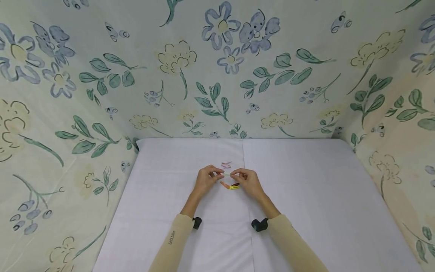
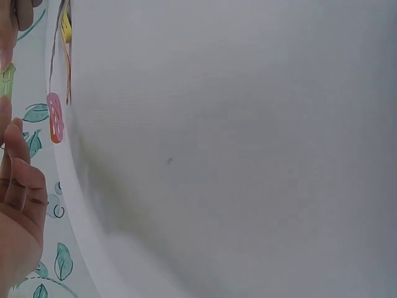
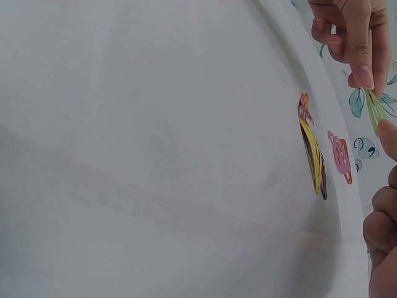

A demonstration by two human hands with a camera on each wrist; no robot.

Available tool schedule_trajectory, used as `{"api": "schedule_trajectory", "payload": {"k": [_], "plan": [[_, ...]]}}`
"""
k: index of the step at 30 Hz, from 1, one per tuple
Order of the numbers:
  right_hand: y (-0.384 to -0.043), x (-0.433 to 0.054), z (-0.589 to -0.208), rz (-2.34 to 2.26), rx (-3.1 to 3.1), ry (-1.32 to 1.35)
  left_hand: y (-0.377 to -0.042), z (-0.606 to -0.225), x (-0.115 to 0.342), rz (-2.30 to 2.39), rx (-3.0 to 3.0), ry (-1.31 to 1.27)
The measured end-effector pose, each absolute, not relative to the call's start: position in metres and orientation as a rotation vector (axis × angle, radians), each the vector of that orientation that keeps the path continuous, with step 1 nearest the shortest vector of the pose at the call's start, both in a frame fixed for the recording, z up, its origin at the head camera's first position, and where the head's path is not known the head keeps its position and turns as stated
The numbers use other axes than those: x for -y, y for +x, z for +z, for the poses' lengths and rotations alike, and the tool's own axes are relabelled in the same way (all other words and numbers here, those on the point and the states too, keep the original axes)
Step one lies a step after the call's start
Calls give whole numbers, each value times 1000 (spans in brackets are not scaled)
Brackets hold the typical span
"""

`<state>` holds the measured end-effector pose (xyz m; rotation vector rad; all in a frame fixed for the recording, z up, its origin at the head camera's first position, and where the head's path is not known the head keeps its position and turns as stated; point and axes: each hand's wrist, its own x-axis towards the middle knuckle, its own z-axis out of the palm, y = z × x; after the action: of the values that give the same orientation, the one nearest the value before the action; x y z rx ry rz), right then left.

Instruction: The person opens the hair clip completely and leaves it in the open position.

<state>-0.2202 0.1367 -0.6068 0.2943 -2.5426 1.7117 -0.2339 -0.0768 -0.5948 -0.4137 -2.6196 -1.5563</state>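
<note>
A pale green snap hair clip (image 1: pixel 226 174) is held up between both hands. My left hand (image 1: pixel 205 179) pinches one end between thumb and forefinger, while my right hand (image 1: pixel 249 183) pinches the other end. The right wrist view shows the green clip (image 3: pixel 376 112) slim and lengthwise between the fingertips. Just nearer than the hands, a yellow hair clip (image 1: pixel 234 187), an orange one (image 1: pixel 224 184) and a dark brown one (image 1: pixel 236 184) lie close together. Pink hair clips (image 1: pixel 225 165) lie beyond the hands. Fingers hide both ends of the green clip.
A white cloth (image 1: pixel 299 196) with a fold line covers the table. Floral-patterned curtains (image 1: pixel 217 83) stand behind it and at both sides. Dark wrist cameras (image 1: pixel 259 225) sit at the cuffs of beige sleeves.
</note>
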Motion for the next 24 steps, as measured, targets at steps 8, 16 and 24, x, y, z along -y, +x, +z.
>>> {"api": "schedule_trajectory", "payload": {"k": [8,16,24], "plan": [[-224,-134,-606,1630,2575,270,-236,-594,73,-1399,2674,-411],[-233,-135,-611,1571,2621,275,-239,-592,65,-1243,2747,-345],[-238,-136,-620,1553,2655,278,-242,-602,61,-1183,2780,-312]]}}
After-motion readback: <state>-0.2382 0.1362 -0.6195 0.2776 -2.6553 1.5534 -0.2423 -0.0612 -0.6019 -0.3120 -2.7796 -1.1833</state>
